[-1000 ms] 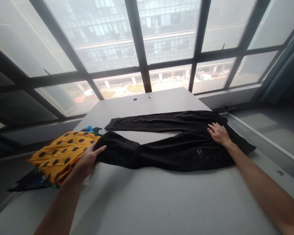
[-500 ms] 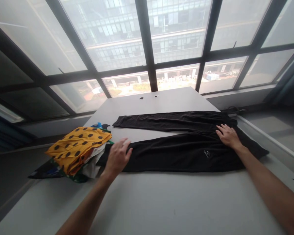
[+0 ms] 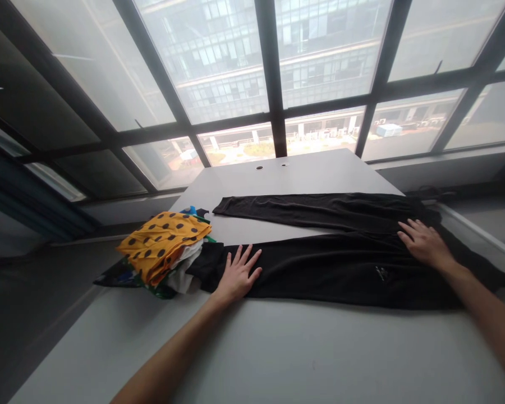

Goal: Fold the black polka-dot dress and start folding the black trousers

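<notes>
A pair of black trousers (image 3: 315, 266) lies spread across the white table, waist to the right and legs to the left, with a small pale logo near the hip. My left hand (image 3: 238, 276) rests flat on the nearer leg close to its hem, fingers spread. Up near the waist, my right hand (image 3: 425, 242) lies on the fabric with its fingers stretched out. The nearer hem touches a pile of clothes, topped by a yellow cloth with black dots (image 3: 162, 241).
Under the trousers is the white table (image 3: 294, 348), with two small holes at its far end. Large windows (image 3: 320, 50) in dark frames stand behind it. A dark blue curtain (image 3: 25, 185) hangs at the left. White and dark green fabric shows beneath the yellow cloth.
My left hand has come down flat on the nearer leg, its fingers now spread. My right hand stays near the waist. The whole view has shifted, so things appear further right.
</notes>
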Available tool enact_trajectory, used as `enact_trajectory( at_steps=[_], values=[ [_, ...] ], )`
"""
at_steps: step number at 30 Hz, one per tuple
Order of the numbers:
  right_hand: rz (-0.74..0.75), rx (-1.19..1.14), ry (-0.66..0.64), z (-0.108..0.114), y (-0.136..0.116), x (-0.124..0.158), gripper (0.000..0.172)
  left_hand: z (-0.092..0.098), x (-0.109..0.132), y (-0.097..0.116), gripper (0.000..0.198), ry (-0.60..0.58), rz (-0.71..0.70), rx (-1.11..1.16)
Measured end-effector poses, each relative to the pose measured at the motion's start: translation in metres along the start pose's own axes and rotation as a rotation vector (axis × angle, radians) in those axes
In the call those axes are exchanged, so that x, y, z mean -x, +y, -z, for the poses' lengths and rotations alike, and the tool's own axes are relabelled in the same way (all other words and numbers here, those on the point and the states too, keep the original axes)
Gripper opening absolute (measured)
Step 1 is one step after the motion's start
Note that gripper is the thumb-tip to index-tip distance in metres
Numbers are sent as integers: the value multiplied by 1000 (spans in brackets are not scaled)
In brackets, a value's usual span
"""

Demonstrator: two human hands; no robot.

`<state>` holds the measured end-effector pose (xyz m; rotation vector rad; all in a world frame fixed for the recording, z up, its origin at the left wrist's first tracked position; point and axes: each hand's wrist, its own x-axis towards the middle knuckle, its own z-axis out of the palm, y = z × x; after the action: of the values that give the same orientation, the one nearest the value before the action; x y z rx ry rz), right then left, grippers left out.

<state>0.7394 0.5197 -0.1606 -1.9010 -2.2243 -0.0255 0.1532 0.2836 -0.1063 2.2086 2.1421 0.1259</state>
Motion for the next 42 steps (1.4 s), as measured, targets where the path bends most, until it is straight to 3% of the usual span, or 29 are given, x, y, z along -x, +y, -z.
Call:
enact_trajectory(
  at_steps=[8,12,16,20,25,29,35,42],
  values=[
    [-30,40,9,-1,42,30,80,-6,28,26,61,20,-46,-42],
    [-51,40,17,-1,67,50,82,0,20,25,62,-16,-42,-9],
    [-82,44,5,4,78,64,84,6,-1,10,63,-7,37,-15],
    [-114,50,8,16,69,71,83,7,-18,-8,63,-23,84,-25],
    [-85,123,146,39,35,74,73,8,-37,-19,61,-4,48,-43],
    [-48,96,159,50,10,67,62,7,-55,-20,62,37,38,-63],
    [-13,-2,105,36,-5,58,63,-1,-64,-22,59,11,23,-76],
    [-28,-20,-5,10,-1,66,69,2,-77,-30,60,12,-40,28]
  ],
)
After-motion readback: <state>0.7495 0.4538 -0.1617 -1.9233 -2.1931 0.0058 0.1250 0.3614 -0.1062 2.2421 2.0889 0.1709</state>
